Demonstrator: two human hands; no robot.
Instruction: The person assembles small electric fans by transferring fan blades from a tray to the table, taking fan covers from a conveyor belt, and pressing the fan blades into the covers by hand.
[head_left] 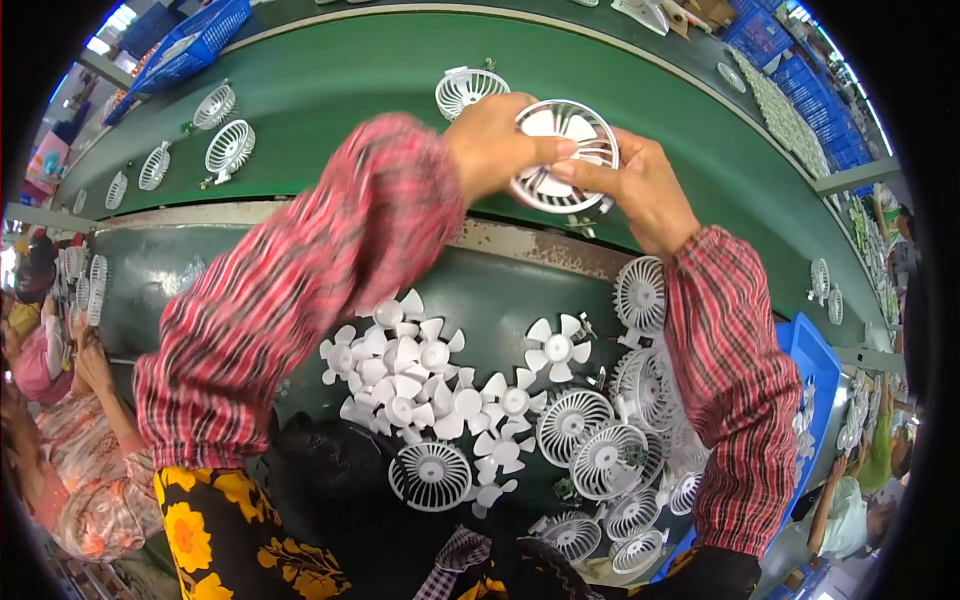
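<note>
Both my hands are raised over the near edge of the green belt, closed around one white round fan housing (601, 130). White blades (576, 126) show inside its ring. My left hand (492, 148) grips the left side, its thumb across the front. The right side is held by my right hand (652, 195), with that thumb also pressed toward the middle. Below, on the dark work surface, lies a pile of loose white fan blades (405, 375). Several slatted housings (608, 460) are heaped right of them, partly behind my right sleeve. One grille (430, 476) lies near me.
The green conveyor belt (330, 90) runs across the far side, carrying a housing (465, 92) just beyond my left hand and others (230, 148) to the left. A blue bin (815, 365) stands at right, a blue basket (205, 45) upper left. People (100, 440) sit at both sides.
</note>
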